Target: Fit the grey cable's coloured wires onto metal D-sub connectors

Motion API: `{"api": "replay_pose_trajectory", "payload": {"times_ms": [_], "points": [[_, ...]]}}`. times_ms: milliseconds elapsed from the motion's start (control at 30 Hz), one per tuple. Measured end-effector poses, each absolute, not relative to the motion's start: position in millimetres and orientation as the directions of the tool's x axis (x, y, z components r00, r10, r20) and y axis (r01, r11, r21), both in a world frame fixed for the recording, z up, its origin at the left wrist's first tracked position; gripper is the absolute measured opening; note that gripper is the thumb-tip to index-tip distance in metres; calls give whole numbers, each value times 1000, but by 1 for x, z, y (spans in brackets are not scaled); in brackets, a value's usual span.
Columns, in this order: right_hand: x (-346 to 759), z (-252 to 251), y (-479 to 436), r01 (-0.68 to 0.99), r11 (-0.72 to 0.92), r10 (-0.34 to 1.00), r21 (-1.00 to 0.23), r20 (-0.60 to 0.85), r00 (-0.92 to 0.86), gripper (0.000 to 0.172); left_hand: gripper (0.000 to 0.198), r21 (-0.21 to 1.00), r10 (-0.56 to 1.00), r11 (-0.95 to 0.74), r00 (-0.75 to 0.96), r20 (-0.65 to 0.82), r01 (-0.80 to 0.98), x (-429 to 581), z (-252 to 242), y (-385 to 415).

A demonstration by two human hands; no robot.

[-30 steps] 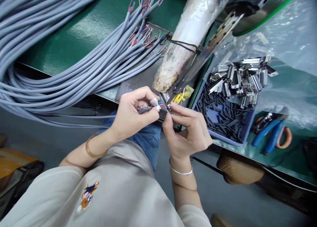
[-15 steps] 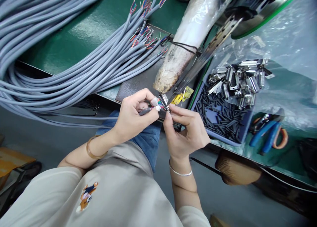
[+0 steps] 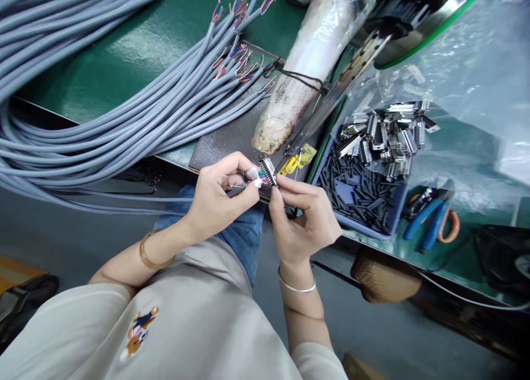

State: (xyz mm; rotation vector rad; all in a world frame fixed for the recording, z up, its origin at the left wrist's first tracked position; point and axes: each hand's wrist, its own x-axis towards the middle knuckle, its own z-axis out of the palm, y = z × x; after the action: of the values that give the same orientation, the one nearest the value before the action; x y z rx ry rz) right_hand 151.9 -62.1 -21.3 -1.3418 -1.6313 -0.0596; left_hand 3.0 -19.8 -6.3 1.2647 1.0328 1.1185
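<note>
My left hand (image 3: 223,195), with white wraps on its thumb and a fingertip, pinches the coloured wires (image 3: 262,177) at the end of a grey cable. Those wires reach a metal connector (image 3: 268,170) with a row of pins. The connector's lower end is between the thumb and index finger of my right hand (image 3: 306,214). Just above the connector is the scorched tip of a white wrapped bar (image 3: 290,104). Beside it a thin metal rod with a dark tip (image 3: 304,134) slants down. How far the wires are joined to the pins is too small to tell.
Grey cables (image 3: 136,115) with stripped ends spread across the left. On the right stands a blue tray (image 3: 344,191) of black tubes and metal connectors (image 3: 387,134), then blue-handled pliers (image 3: 433,222). Yellow pieces (image 3: 292,164) lie near my right hand. A metal reel (image 3: 430,26) sits top right.
The whole view has shifted, so most things sit slightly further left. The connector is turned a little, its pin row showing more clearly. Both hands keep their hold.
</note>
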Motion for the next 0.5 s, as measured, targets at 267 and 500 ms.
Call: {"api": "replay_pose_trajectory", "payload": {"times_ms": [267, 500], "points": [[152, -20, -57, 776, 386, 705, -499, 702, 101, 16, 12, 997, 989, -71, 132, 68, 19, 6, -3, -16], [151, -13, -57, 791, 358, 703, -496, 700, 121, 16, 10, 988, 983, -139, 131, 129, 68, 8, 3, -15]]}}
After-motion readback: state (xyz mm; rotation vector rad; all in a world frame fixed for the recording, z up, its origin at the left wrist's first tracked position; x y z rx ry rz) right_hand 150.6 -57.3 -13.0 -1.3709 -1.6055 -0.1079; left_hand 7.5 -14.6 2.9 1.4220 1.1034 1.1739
